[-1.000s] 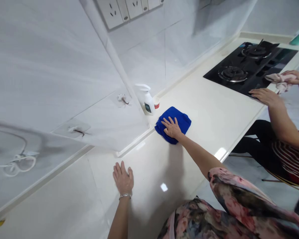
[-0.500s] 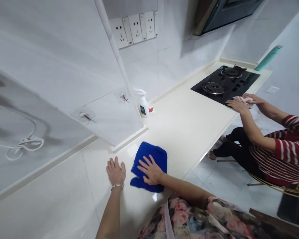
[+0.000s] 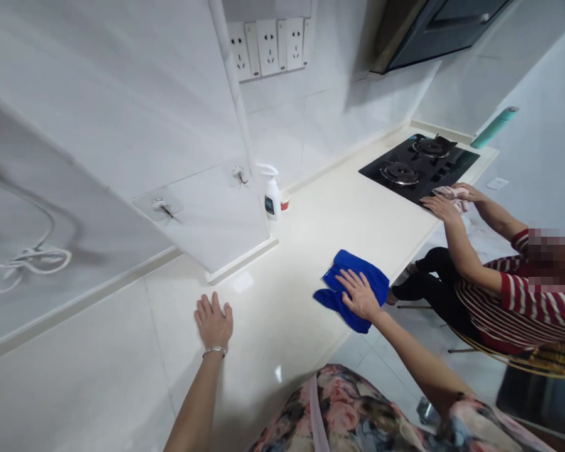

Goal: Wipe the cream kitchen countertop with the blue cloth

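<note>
Blue cloth [image 3: 375, 281] now slid outward over the counter's front edge.
It has moved to four o'clock under the right hand [image 3: 361, 301], fingers spread flat; this wiping pass seems to reach the rim. The left hand [image 3: 215, 324], also spread, lies at seven on the glossy pale counter [image 3: 306, 232]. Hob [image 3: 417, 171] at two, co-worker [image 3: 483, 298] at four, pale walls [image 3: 169, 94] around.

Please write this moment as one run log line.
left hand: flat on countertop | right hand: spread on blue cloth, at countertop's front edge | spray bottle: upright beside small tub
</note>
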Demonstrator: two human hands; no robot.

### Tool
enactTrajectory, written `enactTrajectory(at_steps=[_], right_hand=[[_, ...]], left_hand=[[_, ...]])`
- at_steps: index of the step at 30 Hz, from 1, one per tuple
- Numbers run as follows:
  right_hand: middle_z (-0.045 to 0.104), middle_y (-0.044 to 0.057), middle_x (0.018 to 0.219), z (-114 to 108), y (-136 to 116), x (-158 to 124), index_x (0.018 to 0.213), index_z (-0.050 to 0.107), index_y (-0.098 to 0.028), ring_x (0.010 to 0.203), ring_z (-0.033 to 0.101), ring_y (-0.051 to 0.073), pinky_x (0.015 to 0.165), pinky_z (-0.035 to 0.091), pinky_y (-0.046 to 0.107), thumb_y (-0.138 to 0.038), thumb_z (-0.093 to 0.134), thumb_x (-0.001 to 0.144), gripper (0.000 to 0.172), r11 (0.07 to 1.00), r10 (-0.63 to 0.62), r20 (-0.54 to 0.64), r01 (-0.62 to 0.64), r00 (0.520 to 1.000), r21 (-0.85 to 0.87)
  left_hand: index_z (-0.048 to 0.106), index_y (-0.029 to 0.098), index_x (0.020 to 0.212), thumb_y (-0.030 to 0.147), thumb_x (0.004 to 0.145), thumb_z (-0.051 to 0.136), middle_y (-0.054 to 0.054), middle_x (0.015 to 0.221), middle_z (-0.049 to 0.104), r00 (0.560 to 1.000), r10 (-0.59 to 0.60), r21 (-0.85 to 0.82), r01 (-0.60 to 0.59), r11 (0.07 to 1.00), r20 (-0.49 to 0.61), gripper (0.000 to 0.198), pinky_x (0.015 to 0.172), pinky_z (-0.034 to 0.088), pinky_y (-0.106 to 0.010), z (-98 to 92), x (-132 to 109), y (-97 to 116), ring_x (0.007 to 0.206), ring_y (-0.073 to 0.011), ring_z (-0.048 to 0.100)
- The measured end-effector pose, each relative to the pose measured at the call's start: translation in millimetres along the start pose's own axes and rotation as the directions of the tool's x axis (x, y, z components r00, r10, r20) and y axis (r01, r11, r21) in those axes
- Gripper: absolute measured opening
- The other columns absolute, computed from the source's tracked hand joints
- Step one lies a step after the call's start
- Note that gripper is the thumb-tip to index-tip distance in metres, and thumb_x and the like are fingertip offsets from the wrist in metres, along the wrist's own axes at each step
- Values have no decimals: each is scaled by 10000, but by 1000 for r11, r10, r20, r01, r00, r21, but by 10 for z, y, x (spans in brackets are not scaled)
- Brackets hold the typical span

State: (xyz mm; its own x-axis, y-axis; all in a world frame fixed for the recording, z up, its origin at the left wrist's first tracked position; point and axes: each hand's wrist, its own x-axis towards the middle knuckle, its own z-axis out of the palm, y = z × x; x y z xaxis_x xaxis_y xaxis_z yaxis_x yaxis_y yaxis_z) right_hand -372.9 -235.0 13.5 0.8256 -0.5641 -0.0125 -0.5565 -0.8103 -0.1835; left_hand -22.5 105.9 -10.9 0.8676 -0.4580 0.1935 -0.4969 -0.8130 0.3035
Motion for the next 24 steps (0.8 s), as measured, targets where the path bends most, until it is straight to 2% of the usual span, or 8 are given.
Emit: enactTrajectory(at_steps=[2, 5, 8, 11, 14, 17, 21, 24], right_hand=[[368, 34, 1711, 12, 141, 212, 1590, 505, -256, 1606, 279, 284, 1329, 157, 559, -353, 378, 998, 613, 992, 101, -35, -103, 994, -68], [341, 70, 1725, 71, 124, 596, 1617, 459, -238, 1605, 260, 341, 1292, 179, 640, -363, 340, 1016, 625, 955, 265, -100, -275, 959, -114], [320, 166, 1719, 129, -103, 1032, 1636, 423, -175, 1585, 249, 448, 1218, 199, 762, -383, 316, 1025, 655, 890, 430, -137, -445, 892, -97], [307, 261, 1697, 166, -450, 1468, 1638, 408, -117, 1557, 250, 526, 1133, 173, 872, -375, 317, 1017, 679, 861, 490, -147, -503, 859, -71], [288, 287, 1696, 209, -883, 1804, 1643, 391, -93, 1555, 234, 544, 1117, 126, 902, -362, 337, 1007, 693, 906, 410, -135, -420, 902, -56], [279, 289, 1699, 278, -1416, 1901, 1640, 380, -54, 1569, 222, 524, 1174, 126, 845, -360, 338, 1018, 695, 958, 275, -115, -282, 955, -50], [274, 287, 1702, 383, -2214, 1604, 1630, 377, -17, 1589, 188, 500, 1231, 94, 773, -384, 398, 1021, 711, 997, 60, -58, -62, 997, -37], [234, 226, 1735, 437, -2697, 1280, 1648, 373, -81, 1607, 140, 484, 1260, 43, 743, -423, 467, 1008, 732, 980, -194, 16, 193, 981, 57]], left_hand=[[438, 71, 1594, 477, 1057, 315, -277, 1690, 314, 1000, 0, 6, 0, 1000, -5, 684, 1301, 195, -631, 0, -15, 1, 1625, -392, 191], [445, 76, 1592, 459, 1060, 330, -264, 1691, 321, 1000, -6, 12, 6, 1000, -7, 666, 1304, 198, -626, -5, -37, 11, 1625, -390, 193], [450, 67, 1588, 448, 1063, 334, -266, 1694, 312, 1000, 1, 14, -1, 1000, -7, 659, 1307, 194, -623, -18, -53, 27, 1626, -394, 186], [442, 77, 1594, 442, 1065, 342, -254, 1701, 306, 1000, -2, 11, 2, 1000, 2, 651, 1310, 192, -616, -29, -63, 41, 1631, -383, 172], [445, 88, 1594, 439, 1063, 363, -241, 1707, 301, 1000, -13, 13, 13, 1000, 12, 642, 1314, 192, -610, -35, -70, 52, 1634, -374, 167], [453, 87, 1588, 427, 1055, 385, -233, 1708, 305, 1000, -23, 22, 22, 1000, 18, 636, 1314, 201, -613, -43, -76, 65, 1629, -376, 184], [461, 109, 1588, 425, 1054, 391, -211, 1709, 318, 999, -32, 25, 32, 999, 33, 625, 1311, 228, -609, -53, -76, 68, 1625, -372, 209], [463, 116, 1591, 394, 1062, 360, -208, 1710, 317, 999, -40, 25, 39, 999, 33, 606, 1311, 235, -605, -46, -63, 49, 1621, -374, 224]])
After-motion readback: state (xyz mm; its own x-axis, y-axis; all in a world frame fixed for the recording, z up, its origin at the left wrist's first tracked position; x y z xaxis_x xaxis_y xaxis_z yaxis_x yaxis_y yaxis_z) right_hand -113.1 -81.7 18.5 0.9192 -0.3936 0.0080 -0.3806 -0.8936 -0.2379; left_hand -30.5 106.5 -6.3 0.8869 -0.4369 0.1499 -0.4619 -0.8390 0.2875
